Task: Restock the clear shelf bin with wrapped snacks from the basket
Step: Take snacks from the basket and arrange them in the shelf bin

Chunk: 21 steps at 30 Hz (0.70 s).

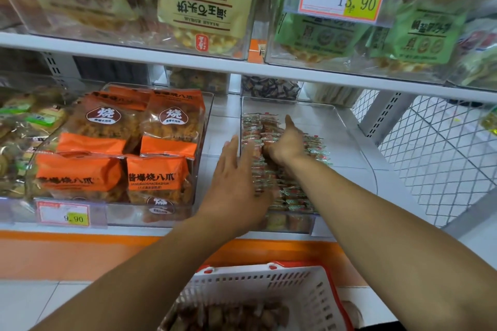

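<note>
A clear shelf bin (347,126) sits on the lower shelf, its left half filled with rows of small wrapped snacks (290,191) in red and green wrappers. My left hand (236,183) lies flat on the snacks near the bin's front left, fingers spread. My right hand (286,142) reaches deeper into the bin and presses on the snacks, thumb raised and fingers curled down; whether it holds one is hidden. Below the shelf, a white basket (317,290) with a red rim holds several brown wrapped snacks (228,314).
A clear bin of orange snack bags (121,148) stands just left of the task bin. The shelf above (242,67) carries bins of yellow bags (207,0) and green bags (419,32) and overhangs the workspace. A white wire mesh panel (435,156) closes the right side.
</note>
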### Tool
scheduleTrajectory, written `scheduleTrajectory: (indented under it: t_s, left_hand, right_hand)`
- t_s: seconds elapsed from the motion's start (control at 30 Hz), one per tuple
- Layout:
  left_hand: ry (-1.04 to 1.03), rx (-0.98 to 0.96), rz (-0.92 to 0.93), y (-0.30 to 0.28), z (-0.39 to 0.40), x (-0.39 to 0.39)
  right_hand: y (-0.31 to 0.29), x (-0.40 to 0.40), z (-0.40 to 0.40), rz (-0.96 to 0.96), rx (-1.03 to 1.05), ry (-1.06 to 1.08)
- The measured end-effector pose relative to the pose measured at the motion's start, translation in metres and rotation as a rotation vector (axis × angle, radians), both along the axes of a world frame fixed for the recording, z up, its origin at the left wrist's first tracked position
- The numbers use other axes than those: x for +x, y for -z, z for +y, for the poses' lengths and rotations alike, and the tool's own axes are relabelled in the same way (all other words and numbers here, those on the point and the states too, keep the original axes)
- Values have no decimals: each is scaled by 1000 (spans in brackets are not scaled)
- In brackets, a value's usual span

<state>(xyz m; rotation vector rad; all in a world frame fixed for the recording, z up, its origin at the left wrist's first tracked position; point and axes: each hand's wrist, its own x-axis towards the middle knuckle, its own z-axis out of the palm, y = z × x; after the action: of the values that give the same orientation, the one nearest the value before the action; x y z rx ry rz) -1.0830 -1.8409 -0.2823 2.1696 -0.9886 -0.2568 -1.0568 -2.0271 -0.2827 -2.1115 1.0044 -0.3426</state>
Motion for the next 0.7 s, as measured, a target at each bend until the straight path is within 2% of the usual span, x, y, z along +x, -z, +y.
scheduleTrajectory:
  t_s: [0.07, 0.17, 0.23, 0.3, 0.37, 0.4, 0.47, 0.53, 0.57, 0.6, 0.7]
  left_hand:
    - [-98, -82, -71, -6, 13, -8]
    - [-134, -237, -273, -5, 37, -20]
    - [-48, -98, -198, 9, 55, -27]
    - [49, 279, -35, 38, 72, -37]
    - [192, 698, 50, 80, 86, -52]
    - [277, 819, 90, 107, 93, -59]
    - [381, 931, 256, 158, 110, -75]
    - [307, 1017, 414, 203, 133, -89]
    - [264, 1056, 446, 222, 142, -94]
    - [239, 1077, 458, 236, 150, -100]
    - [274, 1090, 356, 273, 165, -111]
  right_hand:
    - [-14, -16, 18, -227, -120, 27]
    - [-28, -59, 60, -803, -271, -53]
    - [-15, -91, 92, -1074, -314, -183]
    - [24, -121, 122, -1095, -269, -284]
    - [90, -153, 147, -873, -186, -321]
    - [128, -170, 155, -658, -130, -347]
    - [205, -204, 161, -53, -14, -470]
    - [271, -244, 155, 442, 137, -647]
    - [296, -264, 149, 636, 183, -653]
    - [312, -283, 143, 776, 183, -622]
    - [342, -313, 130, 961, 54, -615]
